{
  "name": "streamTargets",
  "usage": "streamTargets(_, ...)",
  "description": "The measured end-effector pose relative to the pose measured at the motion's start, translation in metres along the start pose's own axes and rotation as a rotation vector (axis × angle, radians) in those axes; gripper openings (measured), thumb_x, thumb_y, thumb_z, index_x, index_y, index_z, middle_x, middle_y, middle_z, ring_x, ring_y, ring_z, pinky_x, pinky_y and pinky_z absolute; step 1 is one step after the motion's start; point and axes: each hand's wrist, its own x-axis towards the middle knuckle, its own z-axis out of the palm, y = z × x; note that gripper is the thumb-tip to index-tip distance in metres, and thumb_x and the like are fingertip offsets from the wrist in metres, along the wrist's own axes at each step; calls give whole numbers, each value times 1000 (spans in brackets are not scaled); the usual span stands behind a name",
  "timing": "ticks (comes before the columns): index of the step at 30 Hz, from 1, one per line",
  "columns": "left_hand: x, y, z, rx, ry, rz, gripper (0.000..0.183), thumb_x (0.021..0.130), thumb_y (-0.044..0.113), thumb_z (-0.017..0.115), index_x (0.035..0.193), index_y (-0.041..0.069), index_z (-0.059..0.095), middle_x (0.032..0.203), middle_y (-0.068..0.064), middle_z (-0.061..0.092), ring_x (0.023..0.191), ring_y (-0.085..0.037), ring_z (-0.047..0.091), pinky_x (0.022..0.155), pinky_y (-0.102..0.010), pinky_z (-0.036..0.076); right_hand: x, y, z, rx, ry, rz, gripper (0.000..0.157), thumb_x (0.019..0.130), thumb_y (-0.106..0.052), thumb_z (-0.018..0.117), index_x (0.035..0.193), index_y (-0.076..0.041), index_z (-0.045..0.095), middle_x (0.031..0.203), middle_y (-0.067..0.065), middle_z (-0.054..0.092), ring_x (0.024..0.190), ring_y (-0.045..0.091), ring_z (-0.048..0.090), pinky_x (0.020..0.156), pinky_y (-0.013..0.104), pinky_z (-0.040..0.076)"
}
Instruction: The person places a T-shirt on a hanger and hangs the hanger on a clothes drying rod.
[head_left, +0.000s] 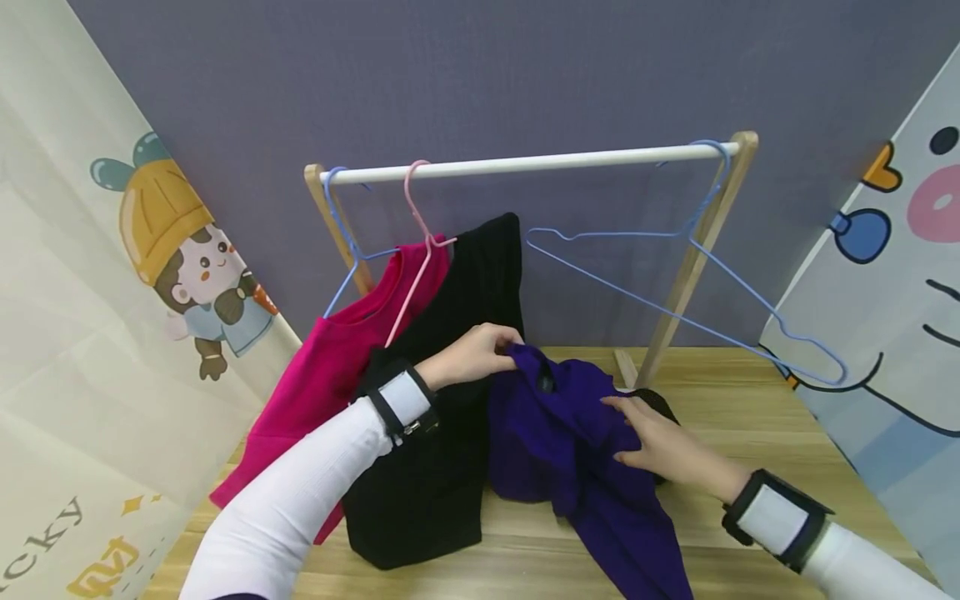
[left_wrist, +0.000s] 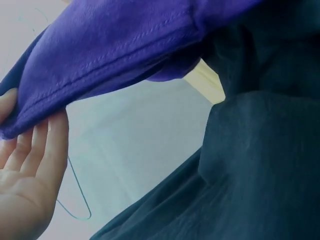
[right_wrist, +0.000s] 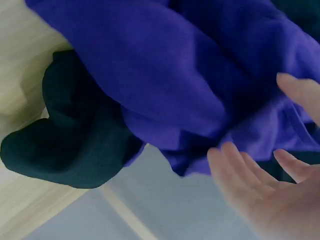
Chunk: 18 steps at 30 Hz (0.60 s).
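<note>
A crumpled purple garment (head_left: 555,425) lies partly raised over the wooden table. My left hand (head_left: 474,354) pinches its upper edge between thumb and fingers. In the left wrist view a stitched hem (left_wrist: 125,47) crosses that hand's fingertips. On the garment's right side, my right hand (head_left: 660,437) reaches in with fingers spread and relaxed. The right wrist view puts those fingertips (right_wrist: 227,152) right at the purple folds. Just left of the purple cloth hangs a black garment (head_left: 427,467), on a pink hanger (head_left: 414,196). Some dark cloth (right_wrist: 82,125) pokes out beneath the purple garment.
A rack with a white rail (head_left: 555,162) and wooden legs stands against the grey wall. A pink-red shirt (head_left: 300,400) hangs at its left on a blue hanger (head_left: 330,200). Another blue hanger (head_left: 622,292) hangs bare at the right. Printed curtains (head_left: 67,292) flank both sides.
</note>
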Motion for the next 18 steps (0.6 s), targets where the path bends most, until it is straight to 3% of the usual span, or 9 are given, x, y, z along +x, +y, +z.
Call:
streamTargets(3,0,2,-2,23,-33,-5,4,78,10,63,77,8,60,66,2,58,61,-7,46,62,-25,38,6,1,13,-155,19,-57,75,64,-15,76,124,-1,34,113,28,45,96,40,49,64,44,51)
streamTargets(6,-2,3,-3,35,-60,-17,4,78,11,63,78,9,60,64,3,55,60,-7,44,60,-25,38,11,4,25,-275,86,-99,72,62,-15,77,121,0,39,112,27,46,99,41,47,68,49,50)
streamTargets(11,-4,3,-4,40,-107,-50,4,79,10,62,80,8,59,65,4,55,55,-7,47,54,-23,41,16,11,31,-388,220,-216,38,65,-4,72,99,-2,56,103,22,53,92,36,51,69,48,50)
streamTargets(14,-6,3,-5,35,-150,-72,5,80,10,61,83,8,59,66,2,56,52,-8,48,51,-22,43,14,11,24,-350,237,-253,21,69,0,67,88,-5,60,100,17,57,92,33,53,71,47,50)
streamTargets(18,-11,2,-6,45,-222,-114,5,81,10,59,86,8,59,69,1,57,53,-10,50,51,-24,47,9,1,1,-105,141,-155,15,79,0,58,93,-6,58,105,17,58,99,35,51,76,52,47)
